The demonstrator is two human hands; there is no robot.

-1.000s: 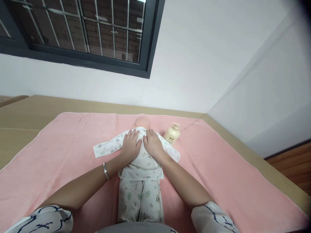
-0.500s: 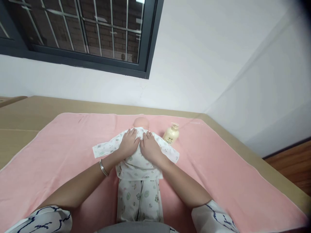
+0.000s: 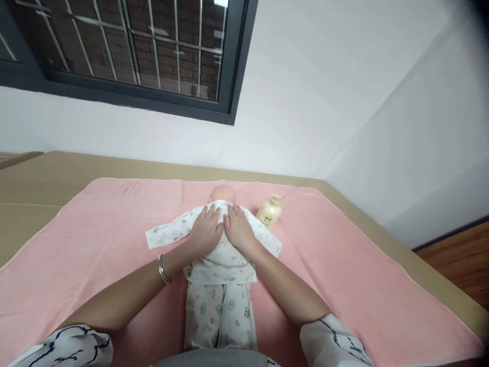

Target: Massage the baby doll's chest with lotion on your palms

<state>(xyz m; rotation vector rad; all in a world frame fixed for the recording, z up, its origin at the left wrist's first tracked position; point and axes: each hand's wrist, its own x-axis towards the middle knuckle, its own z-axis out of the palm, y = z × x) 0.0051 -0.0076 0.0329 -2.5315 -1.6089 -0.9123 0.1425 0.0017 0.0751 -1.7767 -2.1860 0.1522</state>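
A baby doll [image 3: 223, 193] lies on a pink blanket [image 3: 114, 214], its bare head at the far end. It wears a white patterned top [image 3: 225, 267] with the sleeves spread to both sides, and matching pants [image 3: 233, 316]. Flat on the upper part of the top rests my left hand [image 3: 206, 229], fingers stretched toward the head. My right hand [image 3: 240, 229] lies beside it, also flat with fingers out, on the doll's upper right. The hands nearly touch at the thumbs. The cloth beneath the palms is hidden.
Right of the doll, a cream pump bottle [image 3: 269, 210] stands close to the sleeve. Around the blanket shows a tan table surface [image 3: 57, 168]. White walls [image 3: 305, 102] rise behind and to the right, with a dark-framed barred window [image 3: 145, 51] at upper left.
My left hand has shifted slightly right and its fingers are a little more spread. My right hand has moved very slightly right, still flat on the top. The bottle has stayed put.
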